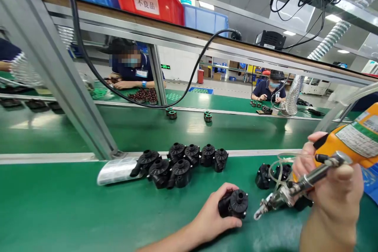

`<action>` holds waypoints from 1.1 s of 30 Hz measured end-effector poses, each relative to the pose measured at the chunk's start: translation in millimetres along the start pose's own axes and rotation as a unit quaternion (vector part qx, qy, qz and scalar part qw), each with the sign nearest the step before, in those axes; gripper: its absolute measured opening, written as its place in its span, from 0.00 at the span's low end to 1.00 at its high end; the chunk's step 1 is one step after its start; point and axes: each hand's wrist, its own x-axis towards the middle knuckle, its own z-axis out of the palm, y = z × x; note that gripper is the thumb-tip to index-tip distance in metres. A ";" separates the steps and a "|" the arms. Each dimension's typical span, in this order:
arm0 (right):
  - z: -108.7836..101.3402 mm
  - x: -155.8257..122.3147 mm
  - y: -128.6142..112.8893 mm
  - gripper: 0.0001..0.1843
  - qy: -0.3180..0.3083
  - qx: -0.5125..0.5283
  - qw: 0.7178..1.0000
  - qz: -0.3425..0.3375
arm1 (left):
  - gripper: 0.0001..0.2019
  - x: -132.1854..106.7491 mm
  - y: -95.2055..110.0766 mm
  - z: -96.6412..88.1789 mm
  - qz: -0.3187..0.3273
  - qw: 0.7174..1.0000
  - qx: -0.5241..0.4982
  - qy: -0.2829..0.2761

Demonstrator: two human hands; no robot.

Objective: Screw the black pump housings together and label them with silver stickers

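Observation:
My left hand (214, 214) is wrapped round a black plastic pump housing (234, 204) resting on the green mat (59, 208). My right hand (330, 183) grips a metal dispensing tool (291, 193) with an orange body (351, 139). Its nozzle tip (257, 215) points down-left, just right of the housing and apart from it. A clear tube loops behind the tool. Several more black housings (180, 161) lie in a cluster farther back, and others (265, 175) sit behind the tool.
A clear plastic bag (115, 170) lies left of the cluster. A green conveyor belt (132, 126) runs behind the mat. A slanted aluminium post (53, 71) and a black cable (88, 63) cross the left. Two people sit working opposite. Coloured bins (147, 2) stand on the shelf above.

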 end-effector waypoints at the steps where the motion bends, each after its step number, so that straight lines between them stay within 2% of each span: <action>1: 0.5 -2.2 -1.2 0.44 -0.017 0.026 0.999 0.010 | 0.34 0.7 0.2 3.0 0.002 1.000 0.003 0.003; 3: 9.6 -5.7 3.2 0.42 -0.042 0.063 0.997 0.015 | 0.31 1.5 2.4 8.0 0.012 1.000 0.011 0.000; 5: 25.5 -7.9 14.0 0.38 -0.040 0.093 0.995 0.016 | 0.28 1.4 5.6 10.7 0.020 1.000 0.011 -0.006; 9: 51.2 -7.3 37.8 0.36 -0.043 0.094 0.995 0.011 | 0.28 0.4 8.3 10.5 0.020 1.000 0.010 -0.001; 16: 55.8 -7.0 50.7 0.37 -0.047 0.024 0.999 -0.010 | 0.29 1.2 0.7 10.0 0.022 1.000 0.001 -0.012; 18: 62.3 -9.9 51.5 0.35 -0.046 0.011 0.999 -0.026 | 0.28 0.5 -1.0 9.4 0.032 0.999 0.013 -0.006; 21: 76.9 -14.3 51.0 0.31 -0.079 -0.013 0.996 -0.039 | 0.29 -1.3 -1.9 7.8 0.050 0.999 0.016 -0.007; 25: 89.7 -18.9 47.7 0.32 -0.082 -0.053 0.994 -0.040 | 0.32 -4.3 0.7 8.0 0.027 0.999 0.014 -0.012; 29: 91.1 -20.5 50.1 0.27 -0.105 -0.056 0.992 -0.032 | 0.26 -5.0 9.1 11.1 0.009 1.000 0.008 0.005; 33: 90.3 -17.0 52.5 0.24 -0.101 -0.028 0.994 -0.021 | 0.26 -3.4 13.4 10.8 0.021 1.000 -0.001 -0.011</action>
